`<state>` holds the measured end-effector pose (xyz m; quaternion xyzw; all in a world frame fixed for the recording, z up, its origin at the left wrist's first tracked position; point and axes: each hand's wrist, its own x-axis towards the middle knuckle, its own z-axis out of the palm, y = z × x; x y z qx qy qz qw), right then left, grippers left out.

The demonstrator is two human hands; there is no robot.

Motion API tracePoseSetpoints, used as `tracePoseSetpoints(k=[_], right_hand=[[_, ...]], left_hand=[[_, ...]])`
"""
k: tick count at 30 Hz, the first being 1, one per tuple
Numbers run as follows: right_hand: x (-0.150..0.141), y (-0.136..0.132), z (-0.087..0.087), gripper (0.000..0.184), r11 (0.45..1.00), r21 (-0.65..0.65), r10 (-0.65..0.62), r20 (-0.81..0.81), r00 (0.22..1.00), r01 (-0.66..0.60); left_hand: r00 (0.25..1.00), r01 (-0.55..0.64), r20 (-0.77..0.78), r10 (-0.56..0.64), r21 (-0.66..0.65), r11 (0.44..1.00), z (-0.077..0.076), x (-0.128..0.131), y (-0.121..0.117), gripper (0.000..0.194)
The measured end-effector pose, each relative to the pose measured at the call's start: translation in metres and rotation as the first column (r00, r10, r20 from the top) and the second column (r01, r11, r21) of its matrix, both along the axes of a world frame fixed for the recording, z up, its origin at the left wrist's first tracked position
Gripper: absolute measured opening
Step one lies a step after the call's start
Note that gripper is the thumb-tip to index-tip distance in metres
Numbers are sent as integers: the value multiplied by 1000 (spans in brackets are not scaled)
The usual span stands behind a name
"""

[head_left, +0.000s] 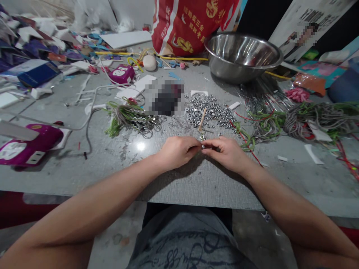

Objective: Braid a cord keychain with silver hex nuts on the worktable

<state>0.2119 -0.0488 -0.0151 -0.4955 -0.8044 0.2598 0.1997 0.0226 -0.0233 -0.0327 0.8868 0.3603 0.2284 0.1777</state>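
Note:
My left hand point(176, 151) and my right hand point(226, 153) meet fingertip to fingertip over the grey table point(196, 179), both pinched on a small metal piece point(202, 145) that is too small to name. Just beyond the fingers lies a pile of small silver nuts point(209, 110) with a thin wooden stick point(202, 119) lying in it. To the left of the pile sits a finished bundle of grey and green cords with metal rings point(130, 117).
A steel bowl point(242, 56) stands at the back right before a red sack point(187, 24). Tangled grey, green and red cords point(303, 119) spread on the right. Magenta boxes point(28, 145) and paper scraps crowd the left. The table's front edge is near my body.

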Motion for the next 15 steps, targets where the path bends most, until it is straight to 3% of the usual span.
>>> tracePoseSetpoints(k=[6,15], right_hand=[[2,1,-2,29,996,-80,19,-158,987,-32],[-3,-1,-3,39,999,-40,-34,-141,989,29]], left_hand=[[1000,-21,-1,21,21,1000,-1,0,1,18],[1000,-24,8,24,-6,1000,-2,1,0,18]])
